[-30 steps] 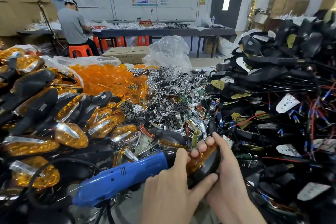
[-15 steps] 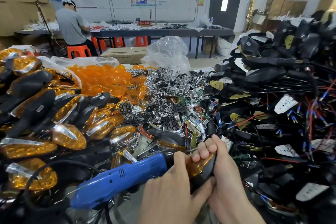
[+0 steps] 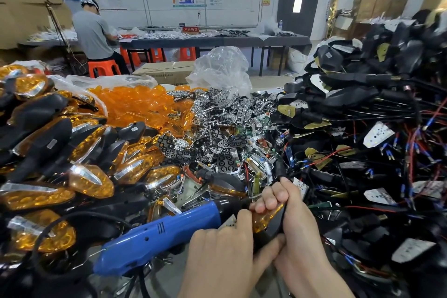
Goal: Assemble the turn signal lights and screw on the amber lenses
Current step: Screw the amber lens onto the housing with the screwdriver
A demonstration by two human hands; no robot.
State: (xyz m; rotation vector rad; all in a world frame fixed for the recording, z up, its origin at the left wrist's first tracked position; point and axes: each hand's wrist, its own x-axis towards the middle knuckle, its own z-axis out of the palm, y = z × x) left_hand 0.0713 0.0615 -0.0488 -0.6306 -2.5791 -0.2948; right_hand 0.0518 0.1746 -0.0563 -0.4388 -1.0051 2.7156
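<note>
A turn signal light [image 3: 267, 221] with a black housing and an amber lens sits low in the middle of the view. My right hand [image 3: 290, 215] grips it, fingers curled over its top. My left hand [image 3: 225, 249] holds it from the left, fingers on the lens and thumb under the housing. A blue electric screwdriver [image 3: 167, 232] lies slanted to the left, its black nose pointing at the light beside my left hand's fingers. The tip is hidden behind my fingers.
Finished amber lights [image 3: 79, 157] are heaped on the left. Loose amber lenses [image 3: 142, 109] and chrome reflectors [image 3: 217, 128] fill the middle. Black housings with wires [image 3: 362, 128] pile up on the right. A person [image 3: 93, 31] sits at a far table.
My right hand has turned the light more upright, so less of the amber lens shows. The screwdriver and my left hand have barely shifted.
</note>
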